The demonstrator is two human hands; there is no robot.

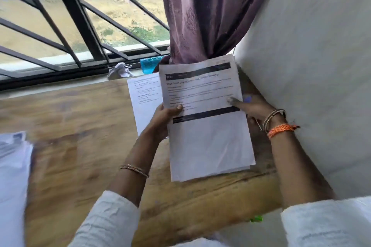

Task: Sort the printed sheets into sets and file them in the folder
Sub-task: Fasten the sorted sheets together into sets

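A set of printed sheets [208, 138] with black header bars is held above the wooden table [80, 126] near the right wall. My left hand [163, 118] grips its left edge, thumb on top of the page. My right hand [253, 108] holds the right edge, thumb pressed on the printed text and fingers behind the paper. Another printed sheet [144, 102] lies on the table under and to the left of the held set. A further pile of papers [14, 166] sits blurred at the left edge. No folder is visible.
A barred window [70, 26] runs along the back, with a crumpled white cloth [120, 70] and a blue object [149, 64] on its sill. A purple curtain [204, 16] hangs at the back right. A white wall [311, 66] bounds the table's right side.
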